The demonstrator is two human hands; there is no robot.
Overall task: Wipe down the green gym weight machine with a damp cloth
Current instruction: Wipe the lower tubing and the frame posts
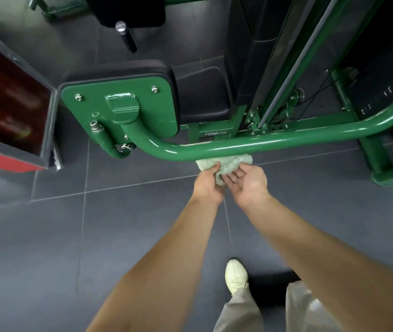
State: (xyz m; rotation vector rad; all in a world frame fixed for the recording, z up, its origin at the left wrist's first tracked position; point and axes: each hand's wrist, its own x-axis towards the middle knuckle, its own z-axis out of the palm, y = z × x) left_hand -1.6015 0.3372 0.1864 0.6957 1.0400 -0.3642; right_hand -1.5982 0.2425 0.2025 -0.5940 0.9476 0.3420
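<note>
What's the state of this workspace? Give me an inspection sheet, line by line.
Surface: dark grey floor tiles.
Job's things: pale green cloth bunched just below the green tube; whether they touch is unclear.
Clutter: nothing seen.
Grippers: left hand grips the cloth; right hand open, palm up, fingers at the cloth.
Cables: thin black cable runs near the machine's pulley.
Surroundings: black pad on green plate; red-and-grey panel at left; pale shoe.

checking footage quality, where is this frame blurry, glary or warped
Head view: the red panel at left is smeared by motion blur; bright glare streaks run along the green tube; wide-angle distortion bows the frame; the cloth and both hands are fairly sharp.
</note>
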